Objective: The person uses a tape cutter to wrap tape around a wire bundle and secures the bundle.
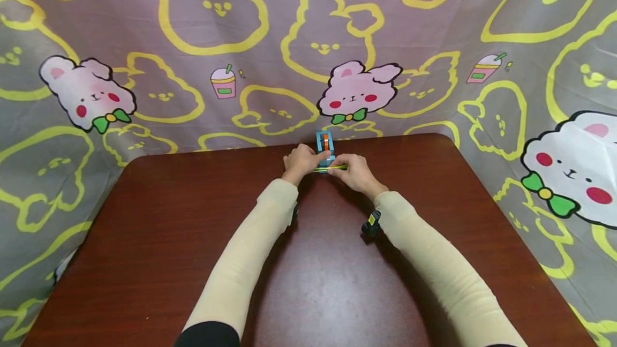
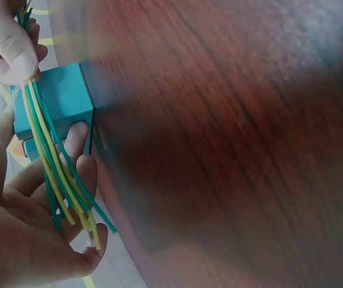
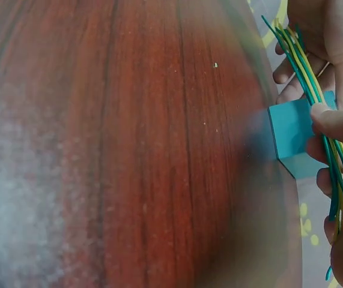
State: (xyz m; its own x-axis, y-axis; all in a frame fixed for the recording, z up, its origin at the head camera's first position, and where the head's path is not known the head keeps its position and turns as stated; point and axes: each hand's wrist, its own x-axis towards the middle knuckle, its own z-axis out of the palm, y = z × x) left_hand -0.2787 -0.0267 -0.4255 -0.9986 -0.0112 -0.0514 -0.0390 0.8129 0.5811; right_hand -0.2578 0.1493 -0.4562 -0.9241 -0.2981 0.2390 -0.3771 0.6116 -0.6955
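Observation:
A blue tape dispenser [image 1: 320, 137] with an orange roll stands at the table's far edge. My left hand [image 1: 301, 160] grips it, thumb on one side and fingertips on the other; in the left wrist view these fingers meet the teal-looking dispenser [image 2: 63, 96]. My right hand [image 1: 354, 172] pinches a bundle of thin green and yellow wires [image 2: 41, 114] near its middle, in front of the dispenser. One end of the bundle fans out over my left palm; the other runs along my right fingers in the right wrist view. An orange patch shows by the right thumb, too small to identify.
The brown wooden table [image 1: 193, 240] has rounded far corners. Behind it and along both sides hangs a printed cloth [image 1: 270, 74] with cartoon rabbits. A small black camera [image 1: 371, 224] sits on the right wrist.

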